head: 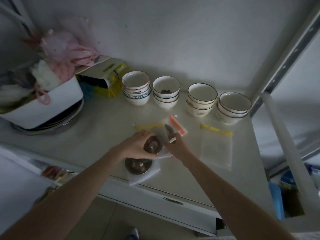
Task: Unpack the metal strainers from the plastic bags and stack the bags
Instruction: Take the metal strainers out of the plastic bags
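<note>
My left hand (136, 146) grips a round metal strainer (153, 146) just above the white tabletop (107, 129). My right hand (176, 146) pinches the clear plastic bag (164, 154) beside it, which lies partly under both hands. Another metal strainer (138, 165) rests on a white sheet (147, 175) at the table's front edge. Behind my hands lie a bag with a yellow zip strip (149, 126) and one with an orange strip (176, 126). A flat empty bag with a yellow strip (216, 146) lies to the right.
Several stacks of white bowls (201, 99) line the back of the table. A white bin (43, 104) stuffed with pink bags stands at the left, a yellow box (107, 78) beside it. A metal shelf post (285, 63) rises at right.
</note>
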